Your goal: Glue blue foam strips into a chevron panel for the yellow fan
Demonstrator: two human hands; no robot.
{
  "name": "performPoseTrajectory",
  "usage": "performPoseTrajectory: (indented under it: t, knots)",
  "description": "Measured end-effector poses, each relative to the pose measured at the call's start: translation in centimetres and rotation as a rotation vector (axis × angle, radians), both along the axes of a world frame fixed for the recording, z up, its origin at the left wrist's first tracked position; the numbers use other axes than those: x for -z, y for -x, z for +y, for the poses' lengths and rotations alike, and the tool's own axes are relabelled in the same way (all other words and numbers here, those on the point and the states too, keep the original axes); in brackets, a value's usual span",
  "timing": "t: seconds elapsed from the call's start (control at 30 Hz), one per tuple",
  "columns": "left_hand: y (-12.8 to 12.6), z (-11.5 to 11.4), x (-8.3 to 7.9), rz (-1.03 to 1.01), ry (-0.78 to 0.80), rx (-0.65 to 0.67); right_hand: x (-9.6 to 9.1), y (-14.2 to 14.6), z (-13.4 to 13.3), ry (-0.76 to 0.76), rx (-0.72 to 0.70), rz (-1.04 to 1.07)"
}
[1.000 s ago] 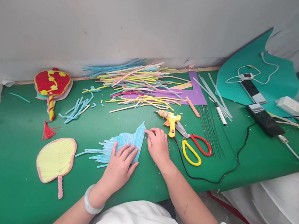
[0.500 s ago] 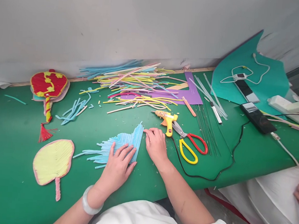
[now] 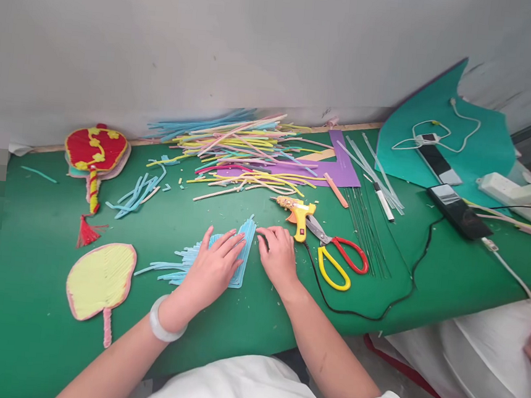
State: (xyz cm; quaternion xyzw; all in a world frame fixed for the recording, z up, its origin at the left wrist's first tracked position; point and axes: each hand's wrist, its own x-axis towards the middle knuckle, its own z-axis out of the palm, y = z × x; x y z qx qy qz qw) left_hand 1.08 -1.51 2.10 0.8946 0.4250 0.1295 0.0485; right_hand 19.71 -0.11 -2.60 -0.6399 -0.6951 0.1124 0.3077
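Two hands, bare, at a green counter (image 3: 217,328). Left hand (image 3: 215,266): fingers nearly straight, slightly parted, laid palm down, pressing rather than gripping. Right hand (image 3: 277,259): fingers bent, thumb and forefinger at the panel's right edge; whether they pinch or touch a strip cannot be told.

One blue panel (image 3: 248,247), of strips laid side by side; beneath the left fingers, just beside the right fingertips. Condition: part done, by appearance. Done: right side close-set, its edge fairly straight. Left: strip ends on the far side of the left hand uneven, several straggling, apparently not yet trimmed; middle hidden by the fingers.

Finished-looking pieces, two: yellow fan (image 3: 100,280) with pink border, left of the left fingers; red fan (image 3: 95,150) with tassel, farther off on that side.

Stock: cut blue pieces (image 3: 136,195), beyond and left of the left fingers; mixed heap of coloured strips (image 3: 233,140), beyond both hands.

Tools: one glue gun (image 3: 300,217), just right of the right fingers; one pair of scissors (image 3: 329,239), beside it, lying farther right.

Containers: none seen; strips and tools lie loose.
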Motion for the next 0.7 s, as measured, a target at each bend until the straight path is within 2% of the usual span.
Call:
performPoseTrajectory:
  t: [0.2, 0.7]
  knots:
    - [-0.3, 2.0, 0.9, 0.017, 0.055, 0.057, -0.2, 0.1, 0.0, 0.028, -0.032, -0.030]
    - [-0.4, 2.0, 1.3, 0.003, 0.092, 0.055, -0.6, 0.3, 0.0, 0.066, -0.039, -0.088]
